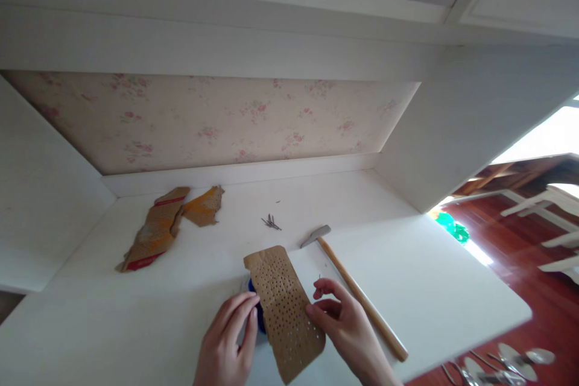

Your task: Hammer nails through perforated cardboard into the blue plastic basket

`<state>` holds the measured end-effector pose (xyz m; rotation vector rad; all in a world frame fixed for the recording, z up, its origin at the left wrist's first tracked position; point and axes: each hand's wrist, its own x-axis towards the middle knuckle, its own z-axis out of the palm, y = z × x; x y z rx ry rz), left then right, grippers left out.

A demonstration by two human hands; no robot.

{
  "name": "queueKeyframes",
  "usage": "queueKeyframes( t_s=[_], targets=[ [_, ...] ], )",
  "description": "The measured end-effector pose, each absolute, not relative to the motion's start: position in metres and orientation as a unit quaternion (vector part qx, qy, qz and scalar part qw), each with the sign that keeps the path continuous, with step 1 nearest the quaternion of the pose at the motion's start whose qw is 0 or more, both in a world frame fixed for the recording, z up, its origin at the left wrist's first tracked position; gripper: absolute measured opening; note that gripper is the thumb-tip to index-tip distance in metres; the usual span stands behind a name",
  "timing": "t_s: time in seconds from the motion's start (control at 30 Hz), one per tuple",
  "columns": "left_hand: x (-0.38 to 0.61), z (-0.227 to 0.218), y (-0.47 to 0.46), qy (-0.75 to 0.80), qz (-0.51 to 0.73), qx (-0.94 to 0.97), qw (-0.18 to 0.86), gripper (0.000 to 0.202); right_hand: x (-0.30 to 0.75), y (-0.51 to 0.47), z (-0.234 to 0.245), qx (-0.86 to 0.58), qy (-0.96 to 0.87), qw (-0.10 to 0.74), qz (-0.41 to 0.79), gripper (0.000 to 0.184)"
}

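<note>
A brown cardboard strip [283, 307] full of small punched holes lies on the white desk [407, 277] over a blue object [254, 301] that barely shows. My left hand [228, 341] rests its fingers on the strip's left edge, beside the blue object. My right hand [339, 319] touches the strip's right edge and pinches a small nail [319, 282] between thumb and forefinger. A hammer [350, 286] with a wooden handle lies just right of my right hand.
Torn cardboard pieces [158, 226] lie at the back left of the desk. A few loose nails [271, 222] sit near the back middle. White side panels close in the desk; a red wooden floor and white chairs [556, 217] show at right.
</note>
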<state>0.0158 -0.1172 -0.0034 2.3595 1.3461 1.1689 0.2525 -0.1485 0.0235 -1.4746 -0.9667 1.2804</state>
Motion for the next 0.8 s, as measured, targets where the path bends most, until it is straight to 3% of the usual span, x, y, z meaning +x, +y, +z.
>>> queueKeyframes(
  t_s=[0.23,0.47,0.63,0.8],
  targets=[
    [0.016,0.009,-0.115,0.466,0.408,0.777,0.11,0.021,0.259,-0.147,0.029,-0.62,-0.419,0.472,0.466,0.037],
    [0.057,0.055,-0.104,0.453,0.399,0.754,0.26,0.017,0.256,-0.124,0.049,-0.61,-0.507,0.474,0.383,0.036],
    [0.083,0.047,-0.082,0.462,0.349,0.774,0.257,0.04,0.247,-0.105,0.053,-0.589,-0.549,0.467,0.364,0.027],
    [0.085,0.031,-0.076,0.489,0.323,0.771,0.252,0.05,0.243,-0.098,0.049,-0.593,-0.571,0.457,0.337,0.02]
  ],
)
